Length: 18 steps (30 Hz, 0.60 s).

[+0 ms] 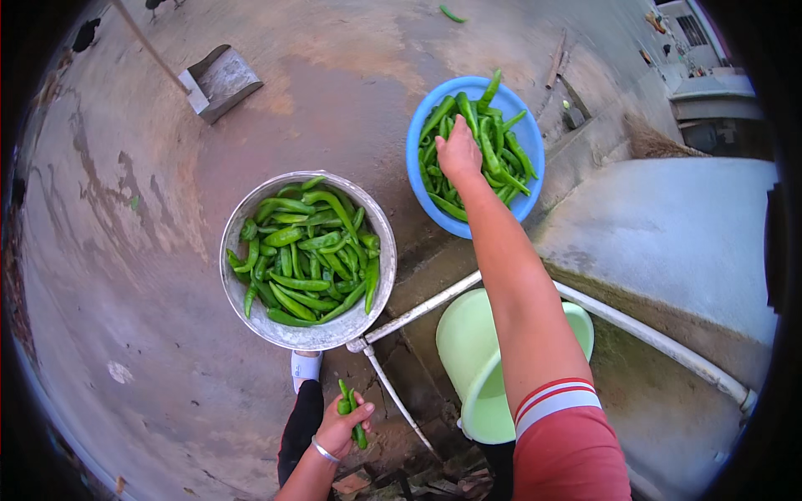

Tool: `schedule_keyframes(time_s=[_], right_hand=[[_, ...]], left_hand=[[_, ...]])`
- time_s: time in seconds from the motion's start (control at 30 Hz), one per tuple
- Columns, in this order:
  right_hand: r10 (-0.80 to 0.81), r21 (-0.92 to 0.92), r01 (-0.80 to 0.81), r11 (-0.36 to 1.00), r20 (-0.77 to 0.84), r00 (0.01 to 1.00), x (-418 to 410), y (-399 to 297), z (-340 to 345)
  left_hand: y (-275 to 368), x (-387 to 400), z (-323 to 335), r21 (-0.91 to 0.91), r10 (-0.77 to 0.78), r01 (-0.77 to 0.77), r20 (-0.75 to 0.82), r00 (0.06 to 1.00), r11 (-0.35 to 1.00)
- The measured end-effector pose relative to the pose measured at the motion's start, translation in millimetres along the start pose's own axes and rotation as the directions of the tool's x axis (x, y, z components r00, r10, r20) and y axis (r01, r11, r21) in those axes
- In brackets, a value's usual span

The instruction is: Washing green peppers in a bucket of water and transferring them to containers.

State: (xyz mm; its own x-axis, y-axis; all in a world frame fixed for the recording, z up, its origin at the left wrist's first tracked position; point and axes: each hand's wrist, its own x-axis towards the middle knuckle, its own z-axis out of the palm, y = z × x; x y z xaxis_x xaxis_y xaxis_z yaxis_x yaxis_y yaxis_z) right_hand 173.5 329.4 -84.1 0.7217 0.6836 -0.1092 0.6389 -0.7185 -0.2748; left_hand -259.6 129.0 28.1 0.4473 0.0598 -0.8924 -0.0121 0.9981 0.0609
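Low in the view, my left hand (343, 426) is closed around a few green peppers (352, 401); a silver bangle circles that wrist. My right arm stretches forward, and my right hand (460, 153) rests among the long green peppers (492, 144) heaped in a blue plastic basin (415, 181). Its thumb stands apart from the fingers, but the back of the hand hides whether a pepper is in its grasp. To the left of the basin, a round metal pot (232, 307) holds many more green peppers (307, 250).
A pale green bucket (467, 332) lies tipped beneath my right arm. White pipes (651, 329) cross beside a concrete ledge (658, 219). A metal dustpan (222, 81) stands on the concrete floor at upper left. One loose pepper (452, 14) lies far ahead; a straw broom (658, 141) is at right.
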Motion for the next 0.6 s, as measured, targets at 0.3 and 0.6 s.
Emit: schedule_keyframes(time_s=[0.3,0.6], right_hand=[[-0.249,0.138,0.289,0.947,-0.25,0.936,-32.6,23.3,-27.1],[0.127,0.856,-0.429,0.289,0.409,0.903,-248.9,-4.1,-171.8]], left_hand=[[12.5,8.8,20.0,0.203,0.061,-0.055,-0.023,0.998,0.978],[50.6,7.5,156.3,0.574,0.583,-0.637,0.309,0.751,0.516]])
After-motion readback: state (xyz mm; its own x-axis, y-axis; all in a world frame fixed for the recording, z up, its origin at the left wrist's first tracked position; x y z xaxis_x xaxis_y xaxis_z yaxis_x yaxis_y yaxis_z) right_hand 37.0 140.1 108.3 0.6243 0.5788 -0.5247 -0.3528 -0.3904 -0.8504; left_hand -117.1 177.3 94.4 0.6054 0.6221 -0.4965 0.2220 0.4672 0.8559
